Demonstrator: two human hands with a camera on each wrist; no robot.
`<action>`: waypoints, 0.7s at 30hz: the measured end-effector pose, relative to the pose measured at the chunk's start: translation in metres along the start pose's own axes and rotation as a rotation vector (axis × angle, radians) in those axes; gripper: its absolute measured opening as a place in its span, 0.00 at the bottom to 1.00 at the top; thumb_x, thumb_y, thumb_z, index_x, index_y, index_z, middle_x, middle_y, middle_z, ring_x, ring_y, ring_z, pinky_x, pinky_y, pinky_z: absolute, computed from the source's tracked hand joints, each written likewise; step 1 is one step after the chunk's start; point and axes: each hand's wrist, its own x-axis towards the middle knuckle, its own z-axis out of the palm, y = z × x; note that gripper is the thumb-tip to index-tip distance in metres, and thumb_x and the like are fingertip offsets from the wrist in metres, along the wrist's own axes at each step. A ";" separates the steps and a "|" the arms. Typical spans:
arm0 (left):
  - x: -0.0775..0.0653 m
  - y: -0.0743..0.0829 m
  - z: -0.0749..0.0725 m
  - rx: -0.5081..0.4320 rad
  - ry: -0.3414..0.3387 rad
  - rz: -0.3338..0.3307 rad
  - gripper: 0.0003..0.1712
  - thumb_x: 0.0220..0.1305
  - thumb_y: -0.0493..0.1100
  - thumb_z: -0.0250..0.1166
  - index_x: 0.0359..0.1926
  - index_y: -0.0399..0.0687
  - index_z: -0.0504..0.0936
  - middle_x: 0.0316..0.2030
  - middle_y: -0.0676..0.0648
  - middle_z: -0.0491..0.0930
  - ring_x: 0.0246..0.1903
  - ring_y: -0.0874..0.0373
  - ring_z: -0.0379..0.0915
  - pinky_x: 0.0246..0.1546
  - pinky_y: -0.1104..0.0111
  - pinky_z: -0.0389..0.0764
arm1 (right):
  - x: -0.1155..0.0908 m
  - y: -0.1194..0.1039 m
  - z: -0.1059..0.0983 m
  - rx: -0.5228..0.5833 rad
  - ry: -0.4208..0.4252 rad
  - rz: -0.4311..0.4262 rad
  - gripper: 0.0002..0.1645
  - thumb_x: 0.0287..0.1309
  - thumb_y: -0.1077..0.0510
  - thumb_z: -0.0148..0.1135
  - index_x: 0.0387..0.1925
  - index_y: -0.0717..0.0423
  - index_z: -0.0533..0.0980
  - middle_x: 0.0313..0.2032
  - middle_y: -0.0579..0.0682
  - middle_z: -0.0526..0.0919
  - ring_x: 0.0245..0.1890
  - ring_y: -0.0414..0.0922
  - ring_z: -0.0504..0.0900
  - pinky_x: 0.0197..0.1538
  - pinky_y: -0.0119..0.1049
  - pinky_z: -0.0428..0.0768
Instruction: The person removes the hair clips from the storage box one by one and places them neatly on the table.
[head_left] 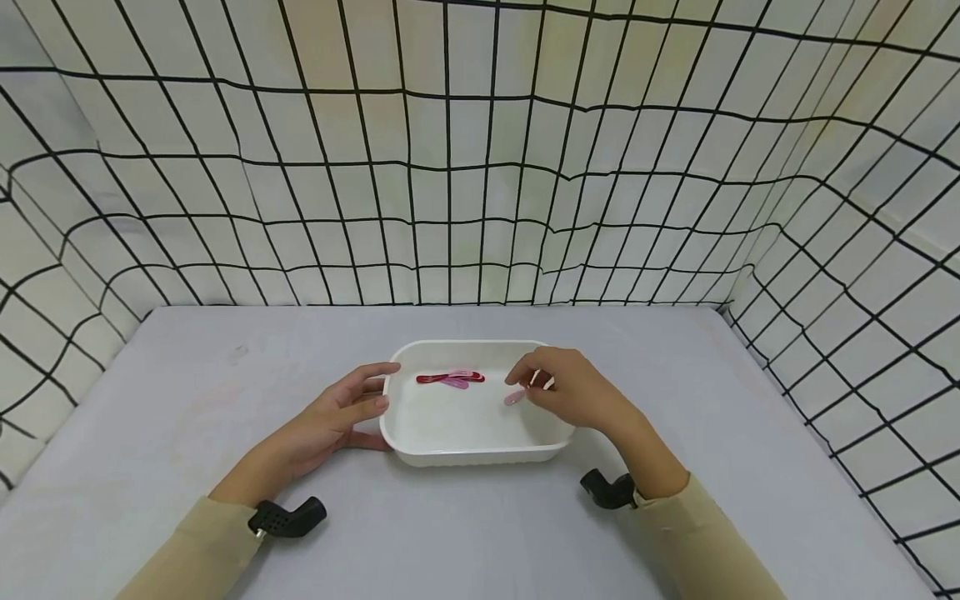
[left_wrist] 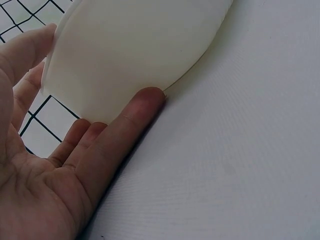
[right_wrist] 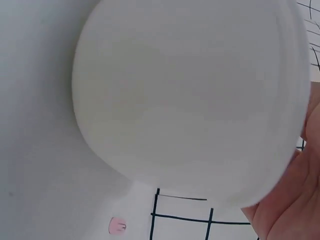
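Note:
A white plastic tray (head_left: pixel 465 457) stands on the table. My left hand (head_left: pixel 330 421) is at its left side, one fingertip at the rim and the thumb against the outer wall. In the left wrist view, the left hand's fingers lie nearly straight along the white wall. Over the right end of the tray is my right hand (head_left: pixel 570 387), fingers bent, pinching a pale pink hair clip (head_left: pixel 513 398) near its end. Red and pink hair clips (head_left: pixel 450 378) lie in a small overlapping pile inside, toward the back left. The right wrist view shows mostly the tray's outer wall (right_wrist: pixel 185 100), which hides those fingertips.
The table (head_left: pixel 480 533) has a pale cloth cover. Black wire grid panels (head_left: pixel 465 167) over white sheeting stand behind it and along both sides. A small pink patch (right_wrist: pixel 117 226) shows beyond the tray in the right wrist view.

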 end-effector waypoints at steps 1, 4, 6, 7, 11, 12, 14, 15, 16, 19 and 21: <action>0.000 0.000 0.000 -0.001 0.000 0.000 0.33 0.76 0.40 0.55 0.76 0.51 0.55 0.72 0.37 0.54 0.60 0.44 0.71 0.48 0.45 0.84 | 0.000 0.001 -0.002 0.009 0.014 0.010 0.16 0.60 0.69 0.62 0.46 0.49 0.83 0.44 0.48 0.84 0.39 0.42 0.80 0.42 0.35 0.83; 0.000 0.000 0.000 -0.004 0.001 -0.002 0.34 0.75 0.41 0.56 0.76 0.51 0.54 0.72 0.37 0.54 0.60 0.44 0.71 0.48 0.44 0.84 | -0.002 0.005 -0.008 0.043 0.050 0.056 0.18 0.61 0.67 0.62 0.47 0.45 0.83 0.49 0.45 0.83 0.41 0.43 0.81 0.41 0.35 0.84; 0.000 0.000 0.000 -0.007 0.001 -0.002 0.34 0.75 0.41 0.56 0.76 0.51 0.54 0.72 0.37 0.54 0.60 0.44 0.71 0.48 0.44 0.84 | -0.002 0.008 -0.012 0.058 0.072 0.088 0.19 0.61 0.66 0.63 0.48 0.43 0.83 0.49 0.43 0.83 0.42 0.43 0.82 0.40 0.35 0.84; 0.000 0.000 0.000 -0.007 0.000 -0.001 0.34 0.75 0.41 0.56 0.76 0.51 0.54 0.72 0.37 0.55 0.60 0.44 0.71 0.48 0.44 0.84 | -0.002 0.010 -0.014 0.067 0.081 0.100 0.19 0.61 0.66 0.63 0.49 0.43 0.83 0.48 0.43 0.83 0.42 0.44 0.82 0.40 0.35 0.84; 0.001 0.000 0.000 -0.002 -0.002 0.001 0.33 0.75 0.41 0.56 0.76 0.51 0.55 0.72 0.38 0.54 0.60 0.44 0.70 0.48 0.45 0.84 | -0.002 0.017 -0.022 0.114 0.110 0.135 0.19 0.59 0.66 0.64 0.52 0.49 0.82 0.42 0.47 0.82 0.42 0.46 0.81 0.38 0.36 0.84; 0.001 0.000 0.000 0.001 -0.003 0.002 0.33 0.75 0.41 0.56 0.76 0.51 0.55 0.72 0.38 0.54 0.60 0.44 0.70 0.48 0.45 0.84 | -0.002 0.019 -0.024 0.125 0.114 0.143 0.20 0.59 0.66 0.64 0.53 0.50 0.82 0.40 0.48 0.81 0.42 0.47 0.81 0.35 0.36 0.84; 0.001 0.000 0.000 0.002 -0.003 0.004 0.33 0.75 0.41 0.56 0.76 0.51 0.55 0.72 0.38 0.54 0.61 0.44 0.70 0.48 0.45 0.84 | -0.003 0.023 -0.027 0.143 0.124 0.160 0.20 0.60 0.65 0.64 0.54 0.50 0.81 0.38 0.49 0.79 0.42 0.48 0.80 0.33 0.36 0.83; 0.001 0.000 0.000 0.001 -0.003 0.005 0.33 0.75 0.41 0.56 0.76 0.52 0.55 0.72 0.38 0.55 0.61 0.44 0.69 0.48 0.45 0.84 | -0.003 0.025 -0.029 0.150 0.129 0.168 0.20 0.60 0.64 0.64 0.54 0.50 0.81 0.38 0.50 0.78 0.42 0.48 0.80 0.32 0.36 0.82; 0.001 0.000 0.000 0.004 -0.002 0.004 0.34 0.75 0.41 0.56 0.76 0.51 0.55 0.72 0.38 0.55 0.61 0.44 0.69 0.48 0.45 0.84 | -0.003 0.027 -0.030 0.159 0.137 0.177 0.20 0.60 0.64 0.64 0.55 0.50 0.81 0.37 0.50 0.78 0.41 0.48 0.80 0.32 0.37 0.82; 0.001 0.001 0.001 0.008 0.002 0.003 0.33 0.75 0.41 0.56 0.76 0.52 0.55 0.72 0.38 0.55 0.61 0.44 0.69 0.48 0.45 0.84 | -0.004 0.033 -0.033 0.183 0.156 0.183 0.19 0.62 0.63 0.64 0.55 0.51 0.81 0.37 0.51 0.77 0.40 0.49 0.79 0.37 0.41 0.85; 0.000 0.001 0.002 0.010 0.002 0.002 0.33 0.75 0.41 0.56 0.76 0.52 0.55 0.72 0.38 0.55 0.61 0.44 0.70 0.48 0.45 0.84 | -0.005 0.035 -0.035 0.201 0.168 0.187 0.19 0.63 0.63 0.63 0.55 0.53 0.80 0.37 0.52 0.77 0.40 0.49 0.79 0.40 0.43 0.86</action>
